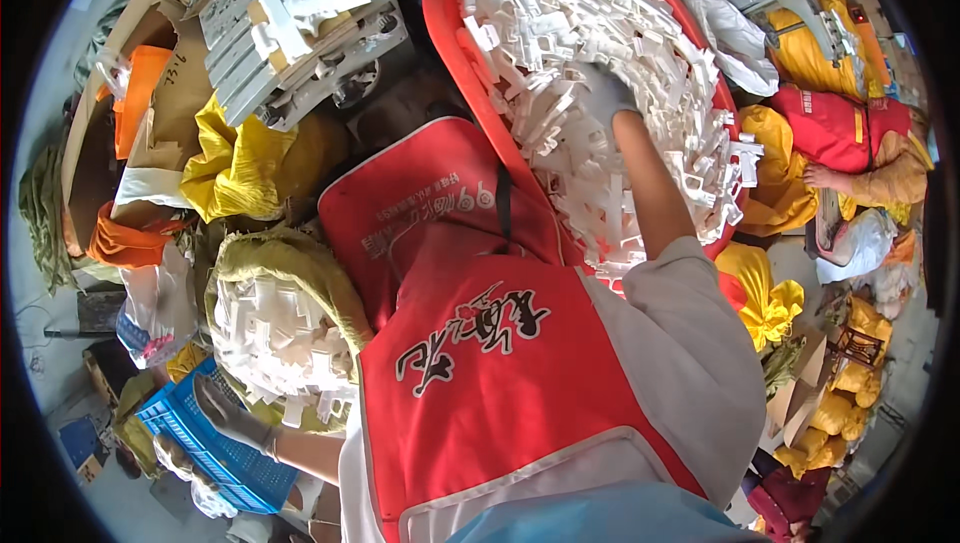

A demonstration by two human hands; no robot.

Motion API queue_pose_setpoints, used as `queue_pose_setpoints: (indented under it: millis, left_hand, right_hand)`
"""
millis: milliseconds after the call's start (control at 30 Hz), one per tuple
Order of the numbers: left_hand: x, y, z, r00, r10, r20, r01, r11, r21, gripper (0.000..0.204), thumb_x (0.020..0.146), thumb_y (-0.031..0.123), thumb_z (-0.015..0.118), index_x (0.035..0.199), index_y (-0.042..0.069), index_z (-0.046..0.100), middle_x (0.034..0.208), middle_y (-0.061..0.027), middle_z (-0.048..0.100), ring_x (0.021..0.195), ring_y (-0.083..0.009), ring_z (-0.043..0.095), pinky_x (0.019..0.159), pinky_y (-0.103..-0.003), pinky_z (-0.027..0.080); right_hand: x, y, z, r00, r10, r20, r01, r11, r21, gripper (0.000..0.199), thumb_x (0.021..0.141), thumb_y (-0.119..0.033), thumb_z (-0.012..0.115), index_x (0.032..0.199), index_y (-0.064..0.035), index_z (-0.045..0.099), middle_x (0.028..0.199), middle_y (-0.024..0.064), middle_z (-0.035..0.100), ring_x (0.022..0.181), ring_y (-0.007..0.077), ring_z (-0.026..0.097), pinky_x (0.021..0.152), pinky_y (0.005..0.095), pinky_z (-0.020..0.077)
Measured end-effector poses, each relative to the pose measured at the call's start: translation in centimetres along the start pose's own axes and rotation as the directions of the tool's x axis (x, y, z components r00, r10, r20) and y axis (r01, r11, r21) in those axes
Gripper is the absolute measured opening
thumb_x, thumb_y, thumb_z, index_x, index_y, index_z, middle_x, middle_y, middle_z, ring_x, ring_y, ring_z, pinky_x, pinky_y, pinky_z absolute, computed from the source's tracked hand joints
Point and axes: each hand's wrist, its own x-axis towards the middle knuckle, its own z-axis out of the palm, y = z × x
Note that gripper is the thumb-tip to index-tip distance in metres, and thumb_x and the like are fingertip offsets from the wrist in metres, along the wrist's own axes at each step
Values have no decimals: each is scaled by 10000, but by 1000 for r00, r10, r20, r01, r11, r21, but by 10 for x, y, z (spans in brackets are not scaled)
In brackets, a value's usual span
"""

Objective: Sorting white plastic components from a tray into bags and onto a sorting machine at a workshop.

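Note:
My right hand (608,95), in a grey glove, reaches into a long red tub (440,5) heaped with small white plastic parts (570,3). Its fingertips touch the parts and blend in among them, so their grip is unclear. Down at the left, my left hand (232,417), also gloved in grey, lies over the side of a blue plastic crate (185,433) with its fingers stretched out. Beside that hand, an olive woven sack (270,251) stands with its mouth spread, full of similar white parts (285,338). A red apron (520,383) covers my front.
Stacked grey frames with a white fixture (310,5) stand beyond the sack. Yellow sacks (225,158) and a cardboard box (165,133) crowd the left. To the right are a white bag (735,43), more yellow sacks (765,293) and another person in a red vest (820,128).

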Motion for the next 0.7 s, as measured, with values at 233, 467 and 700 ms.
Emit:
queue_pose_setpoints:
  millis: [233, 467, 700]
  left_hand:
    - [5, 37, 21, 996, -83, 25, 86, 976, -202, 287, 951, 118, 496, 1180, -36, 572, 1157, -104, 614, 1024, -195, 577, 925, -300, 465]
    - [25, 51, 56, 990, -98, 101, 122, 958, -258, 269, 938, 135, 505, 1118, -31, 617, 1091, -101, 651, 980, -179, 594, 904, -306, 453]
    - [43, 70, 75, 993, -62, 102, 86, 963, -257, 247, 933, 115, 517, 1104, -21, 631, 1081, -85, 660, 965, -178, 613, 869, -305, 481]
  right_hand:
    - [-17, 12, 38, 955, 199, 222, -230, 965, 127, 362, 806, -274, 642, 1088, -61, 565, 1224, 170, 509, 999, 307, 584, 843, 374, 475]
    - [-57, 28, 42, 976, -195, 92, 193, 981, 32, 388, 785, -215, 624, 1139, -86, 530, 1204, 139, 483, 1033, 312, 547, 837, 391, 477]
    - [-66, -3, 6, 999, 24, -31, -17, 977, 211, 276, 846, -242, 576, 1057, -67, 540, 1073, 200, 559, 952, 372, 582, 798, 460, 467]
